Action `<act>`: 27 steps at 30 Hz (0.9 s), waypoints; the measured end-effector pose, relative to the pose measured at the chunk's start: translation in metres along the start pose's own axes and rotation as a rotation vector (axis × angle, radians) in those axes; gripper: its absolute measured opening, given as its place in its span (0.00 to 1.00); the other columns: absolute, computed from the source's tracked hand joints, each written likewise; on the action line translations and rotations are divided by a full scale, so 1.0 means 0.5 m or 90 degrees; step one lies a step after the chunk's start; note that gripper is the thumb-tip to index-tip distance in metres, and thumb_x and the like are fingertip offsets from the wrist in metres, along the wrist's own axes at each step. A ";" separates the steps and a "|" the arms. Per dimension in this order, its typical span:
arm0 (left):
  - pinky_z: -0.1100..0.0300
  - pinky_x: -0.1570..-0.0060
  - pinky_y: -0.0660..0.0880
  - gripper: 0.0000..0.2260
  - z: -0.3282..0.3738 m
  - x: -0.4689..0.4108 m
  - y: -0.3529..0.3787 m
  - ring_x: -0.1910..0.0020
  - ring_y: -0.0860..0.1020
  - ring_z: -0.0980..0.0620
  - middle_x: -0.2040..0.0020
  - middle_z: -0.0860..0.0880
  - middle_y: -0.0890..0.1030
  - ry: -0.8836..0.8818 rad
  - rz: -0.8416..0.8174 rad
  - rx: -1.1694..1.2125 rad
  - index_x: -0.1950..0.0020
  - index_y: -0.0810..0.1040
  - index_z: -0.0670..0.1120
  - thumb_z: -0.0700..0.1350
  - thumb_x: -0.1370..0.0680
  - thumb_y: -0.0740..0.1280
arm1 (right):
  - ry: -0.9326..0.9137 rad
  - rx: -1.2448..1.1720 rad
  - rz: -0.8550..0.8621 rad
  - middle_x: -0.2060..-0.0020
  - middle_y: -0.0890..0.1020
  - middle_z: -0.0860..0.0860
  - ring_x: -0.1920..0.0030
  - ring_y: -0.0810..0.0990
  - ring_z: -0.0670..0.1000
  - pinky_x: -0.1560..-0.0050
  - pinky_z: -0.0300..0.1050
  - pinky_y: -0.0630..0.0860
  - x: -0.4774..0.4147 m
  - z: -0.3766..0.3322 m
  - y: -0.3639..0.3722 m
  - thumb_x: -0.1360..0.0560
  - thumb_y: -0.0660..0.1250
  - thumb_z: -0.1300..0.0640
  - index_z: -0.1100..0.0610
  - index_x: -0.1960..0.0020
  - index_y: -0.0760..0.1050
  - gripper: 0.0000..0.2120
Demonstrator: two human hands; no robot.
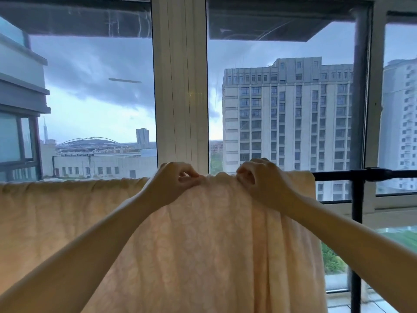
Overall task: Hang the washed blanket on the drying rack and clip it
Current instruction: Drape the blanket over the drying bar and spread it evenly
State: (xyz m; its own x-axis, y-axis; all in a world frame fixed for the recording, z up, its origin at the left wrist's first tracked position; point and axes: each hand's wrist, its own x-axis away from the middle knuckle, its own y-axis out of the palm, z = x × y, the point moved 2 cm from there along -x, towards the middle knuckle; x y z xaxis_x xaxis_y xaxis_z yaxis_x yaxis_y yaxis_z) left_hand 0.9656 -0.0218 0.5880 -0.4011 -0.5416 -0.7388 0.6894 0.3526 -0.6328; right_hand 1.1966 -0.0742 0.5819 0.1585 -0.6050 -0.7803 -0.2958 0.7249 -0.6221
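A pale peach patterned blanket (pixel 203 245) hangs over the top bar of a black drying rack (pixel 338 175) and drapes down toward me. My left hand (pixel 173 181) pinches the blanket's top fold at the bar, fingers curled. Just to its right, my right hand (pixel 259 179) grips the same top edge, bunching the cloth. The blanket covers the bar from the left edge of view to about the rack's right post (pixel 357 233). No clip shows.
Large windows with a white frame (pixel 180 86) stand right behind the rack. A dark vertical pipe (pixel 361 86) runs outside on the right. Buildings and a cloudy sky lie beyond the glass.
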 end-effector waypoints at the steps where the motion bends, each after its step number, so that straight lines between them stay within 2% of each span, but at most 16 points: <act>1: 0.72 0.57 0.73 0.05 -0.004 -0.001 0.000 0.60 0.80 0.62 0.60 0.57 0.82 -0.004 0.015 0.006 0.54 0.84 0.50 0.49 0.25 0.71 | -0.005 0.008 -0.002 0.54 0.81 0.46 0.54 0.76 0.45 0.53 0.38 0.70 0.000 -0.005 0.003 0.22 0.63 0.53 0.54 0.50 0.79 0.08; 3: 0.70 0.58 0.74 0.04 -0.013 -0.002 -0.003 0.61 0.80 0.61 0.63 0.57 0.82 -0.019 0.038 0.018 0.56 0.85 0.49 0.47 0.25 0.72 | -0.009 -0.001 0.007 0.56 0.82 0.46 0.54 0.77 0.46 0.50 0.44 0.74 -0.002 -0.014 0.005 0.21 0.62 0.55 0.54 0.52 0.79 0.08; 6: 0.68 0.60 0.73 0.04 -0.017 -0.011 -0.001 0.62 0.79 0.60 0.62 0.55 0.81 -0.033 0.040 0.006 0.59 0.81 0.50 0.45 0.24 0.70 | 0.006 0.033 0.017 0.58 0.82 0.47 0.56 0.78 0.47 0.48 0.45 0.74 -0.016 -0.015 0.003 0.20 0.60 0.57 0.55 0.53 0.79 0.09; 11: 0.67 0.61 0.71 0.04 -0.021 -0.048 -0.006 0.64 0.76 0.61 0.62 0.53 0.80 -0.036 0.133 -0.037 0.56 0.80 0.46 0.45 0.23 0.69 | 0.074 0.093 0.044 0.62 0.81 0.50 0.62 0.76 0.48 0.54 0.44 0.70 -0.078 -0.006 -0.014 0.21 0.59 0.59 0.57 0.57 0.78 0.11; 14: 0.65 0.59 0.74 0.02 -0.015 -0.060 0.008 0.60 0.78 0.55 0.56 0.50 0.81 -0.042 0.099 -0.071 0.52 0.79 0.44 0.41 0.22 0.67 | 0.097 0.078 -0.011 0.63 0.81 0.51 0.62 0.79 0.51 0.52 0.48 0.76 -0.095 -0.003 0.007 0.22 0.58 0.59 0.57 0.57 0.78 0.11; 16: 0.66 0.58 0.75 0.06 0.011 -0.047 0.032 0.55 0.78 0.54 0.49 0.51 0.80 -0.028 0.076 -0.071 0.47 0.77 0.46 0.38 0.22 0.64 | 0.097 0.054 -0.032 0.64 0.82 0.52 0.63 0.80 0.51 0.54 0.51 0.79 -0.084 0.000 0.023 0.22 0.60 0.59 0.58 0.58 0.79 0.11; 18: 0.58 0.54 0.78 0.07 0.047 -0.036 0.059 0.52 0.78 0.55 0.46 0.53 0.80 0.030 0.065 -0.073 0.44 0.76 0.49 0.41 0.20 0.62 | 0.101 0.031 -0.022 0.64 0.82 0.52 0.64 0.80 0.50 0.57 0.49 0.80 -0.074 0.007 0.027 0.22 0.61 0.58 0.58 0.57 0.79 0.10; 20: 0.53 0.53 0.79 0.08 0.073 -0.034 0.086 0.53 0.79 0.54 0.47 0.53 0.81 0.073 0.037 -0.085 0.45 0.78 0.51 0.47 0.19 0.60 | 0.095 0.027 -0.002 0.65 0.82 0.51 0.65 0.79 0.49 0.59 0.47 0.79 -0.070 0.007 0.023 0.22 0.61 0.57 0.58 0.58 0.79 0.10; 23: 0.54 0.55 0.78 0.11 0.080 -0.037 0.109 0.55 0.80 0.55 0.50 0.55 0.82 0.057 0.033 -0.095 0.46 0.79 0.54 0.54 0.19 0.58 | 0.072 0.034 0.015 0.67 0.78 0.49 0.66 0.76 0.46 0.59 0.43 0.77 -0.054 0.007 0.014 0.22 0.62 0.54 0.57 0.59 0.78 0.11; 27: 0.52 0.54 0.78 0.11 0.086 -0.023 0.120 0.61 0.80 0.56 0.58 0.55 0.83 0.081 0.110 -0.093 0.52 0.81 0.50 0.54 0.21 0.62 | 0.060 0.008 0.058 0.61 0.80 0.48 0.58 0.75 0.47 0.52 0.46 0.75 -0.018 0.037 0.005 0.23 0.64 0.52 0.56 0.58 0.77 0.10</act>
State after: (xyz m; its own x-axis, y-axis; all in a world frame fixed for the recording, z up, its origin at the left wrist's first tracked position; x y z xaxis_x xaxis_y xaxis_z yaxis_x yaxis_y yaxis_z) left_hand 1.0374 -0.0273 0.5683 -0.3639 -0.3670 -0.8561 0.6638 0.5426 -0.5147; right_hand 1.2121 -0.0609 0.5861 0.0423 -0.5645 -0.8244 -0.2924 0.7820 -0.5505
